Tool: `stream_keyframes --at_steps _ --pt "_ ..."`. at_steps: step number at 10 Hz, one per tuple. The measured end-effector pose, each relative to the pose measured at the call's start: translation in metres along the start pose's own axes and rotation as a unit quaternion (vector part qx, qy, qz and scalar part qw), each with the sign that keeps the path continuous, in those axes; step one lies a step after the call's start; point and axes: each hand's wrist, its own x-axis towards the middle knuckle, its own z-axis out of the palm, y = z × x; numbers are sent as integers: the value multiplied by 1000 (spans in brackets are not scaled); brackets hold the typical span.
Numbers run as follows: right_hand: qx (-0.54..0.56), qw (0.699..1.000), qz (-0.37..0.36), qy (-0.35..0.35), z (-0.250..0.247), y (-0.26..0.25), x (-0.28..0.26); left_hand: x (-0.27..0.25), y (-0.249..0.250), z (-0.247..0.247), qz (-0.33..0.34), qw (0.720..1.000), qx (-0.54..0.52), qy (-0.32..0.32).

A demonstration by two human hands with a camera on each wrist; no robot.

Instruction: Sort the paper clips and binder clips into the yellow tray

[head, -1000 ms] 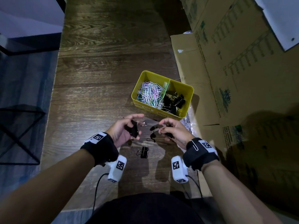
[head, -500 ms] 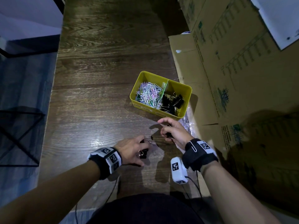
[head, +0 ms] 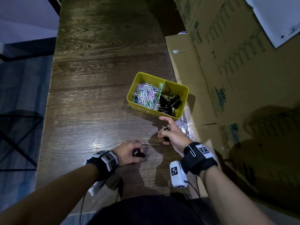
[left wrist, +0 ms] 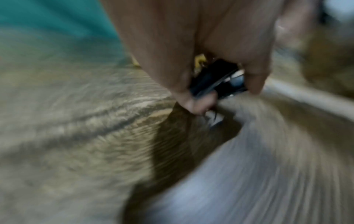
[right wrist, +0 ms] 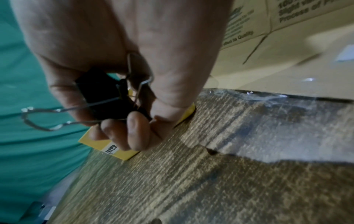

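A yellow tray stands on the wooden table, split in two: coloured paper clips fill its left compartment and black binder clips its right. My right hand hovers just in front of the tray, fingers curled round black binder clips with wire handles sticking out. My left hand is lower left, close to the table, fingers curled round black binder clips. The left wrist view is motion-blurred.
Large cardboard boxes wall off the right side of the table. Clear plastic wrap lies on the table by the boxes, right of my right hand. The table's left edge drops off to the floor.
My left hand turned palm-down, dropped toward me to the loose binder clip on the table and closed over it. My right hand kept hold of its clips and barely moved.
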Motion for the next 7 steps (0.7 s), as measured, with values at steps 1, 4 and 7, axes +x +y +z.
stream_keyframes --at_steps 1,4,7 --pt "-18 999 5 -39 2 -8 -6 6 2 -11 -144 948 -284 10" --pt "189 978 -90 14 -23 -68 -23 31 67 -100 -110 822 -557 42" --pt "186 958 -107 189 -49 -121 -5 108 149 -137 -75 912 -387 110"
